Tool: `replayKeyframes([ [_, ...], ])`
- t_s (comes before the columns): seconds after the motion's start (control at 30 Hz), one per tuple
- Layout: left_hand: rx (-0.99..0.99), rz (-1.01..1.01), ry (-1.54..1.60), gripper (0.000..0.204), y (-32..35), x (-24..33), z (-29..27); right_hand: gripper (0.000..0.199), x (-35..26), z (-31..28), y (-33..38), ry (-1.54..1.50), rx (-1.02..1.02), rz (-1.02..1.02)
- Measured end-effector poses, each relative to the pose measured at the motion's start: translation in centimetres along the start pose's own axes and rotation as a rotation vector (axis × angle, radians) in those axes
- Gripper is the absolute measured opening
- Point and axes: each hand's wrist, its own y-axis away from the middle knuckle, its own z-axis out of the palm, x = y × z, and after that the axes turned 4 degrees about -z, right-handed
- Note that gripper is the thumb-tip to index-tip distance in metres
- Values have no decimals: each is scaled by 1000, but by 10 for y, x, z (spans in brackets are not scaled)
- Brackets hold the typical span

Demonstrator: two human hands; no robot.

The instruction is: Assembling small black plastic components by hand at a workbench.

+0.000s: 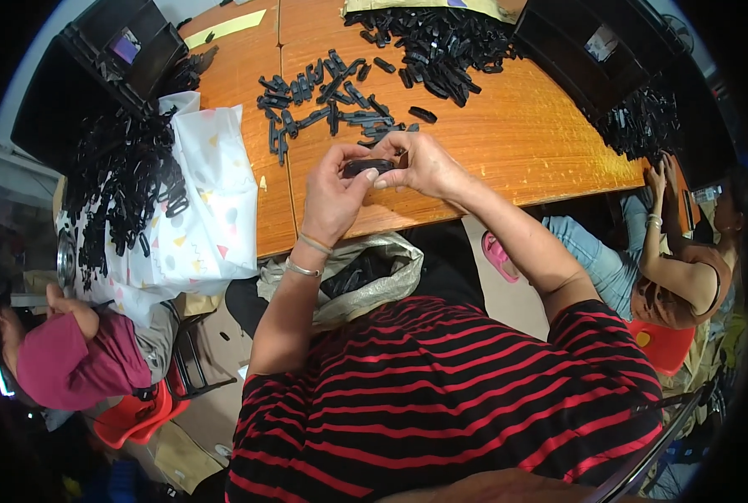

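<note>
Between my two hands, just over the near edge of the wooden table (508,159), is a small oblong black plastic part (367,168). My left hand (334,189) pinches its left end between thumb and fingers. The thumb and fingers of my right hand (420,168) close on its right end. Beyond my hands lies a loose spread of similar black plastic parts (332,92). One single part (423,114) rests apart from the others, to their right. On my lap an open woven sack (391,285) has dark pieces inside.
A large heap of black parts (449,50) spills from a bag at the far side. Black bins (605,50) stand at both far corners. Left, more parts (131,176) lie on a patterned white sheet (223,201). One person (80,352) sits at left, another (684,277) at right.
</note>
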Motion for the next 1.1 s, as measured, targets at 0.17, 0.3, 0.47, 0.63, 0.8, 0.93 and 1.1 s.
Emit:
replayKeyframes([
  [0.17, -69, -48, 27, 27, 6, -4, -3, 36, 10, 2, -1, 86, -52, -92],
  [0.3, -62, -82, 10, 29, 10, 1, -1, 35, 18, 5, -1, 91, -27, -147],
  [0.47, -75, -83, 65, 31, 11, 4, 2, 34, 14, 9, 4, 122, 65, -135],
  [0.63, -65, -71, 48, 30, 14, 3, 4, 33, 8, 9, 10, 234, 113, -163],
  [0.8, -22, -58, 28, 28, 15, 0, 4, 35, 12, 12, 6, 253, 117, -168],
  [0.93, 1, -23, 55, 28, 15, 0, 4, 36, 13, 16, 6, 219, 127, -142],
  [1.1, -43, -59, 90, 31, 20, -1, -3, 36, 13, 22, 12, 204, 135, -133],
])
